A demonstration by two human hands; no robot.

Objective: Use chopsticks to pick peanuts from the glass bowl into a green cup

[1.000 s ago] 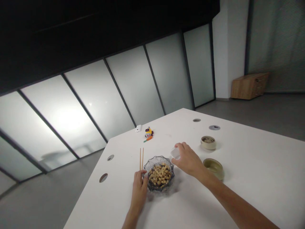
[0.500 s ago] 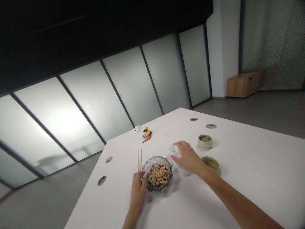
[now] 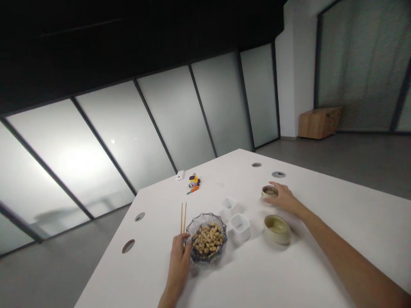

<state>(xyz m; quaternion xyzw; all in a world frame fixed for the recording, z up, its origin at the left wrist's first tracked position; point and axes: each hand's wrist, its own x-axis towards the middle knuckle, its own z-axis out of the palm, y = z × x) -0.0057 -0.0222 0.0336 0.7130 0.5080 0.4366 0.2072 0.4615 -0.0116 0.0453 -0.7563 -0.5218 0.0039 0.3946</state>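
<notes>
My left hand (image 3: 179, 256) is at the left side of a scalloped glass bowl (image 3: 221, 252) of peanuts in shells, its curled fingers and thumb against the rim. Two wooden chopsticks (image 3: 183, 216) lie beside the bowl; their near ends disappear behind that hand. Farther out, my right hand (image 3: 284, 199) has thumb and fingers round a small pale bowl (image 3: 265, 196) with dark, stringy-looking contents. Nearer to me stands a green ceramic bowl (image 3: 278, 236) with nothing seen inside. Two small white square cups, a far one (image 3: 229, 205) and a near one (image 3: 240, 229), stand between the hands.
At the back of the white table (image 3: 244, 278) are a yellow toy (image 3: 194, 180), an orange carrot-shaped piece (image 3: 194, 189) and a white case (image 3: 180, 175). Round cable holes (image 3: 128, 246) pierce the tabletop near its edges. A wooden cabinet (image 3: 316, 124) stands on the floor beyond.
My right hand has moved right and away from above the white cups to the small pale bowl. My left hand stays at the glass bowl. The view has shifted slightly.
</notes>
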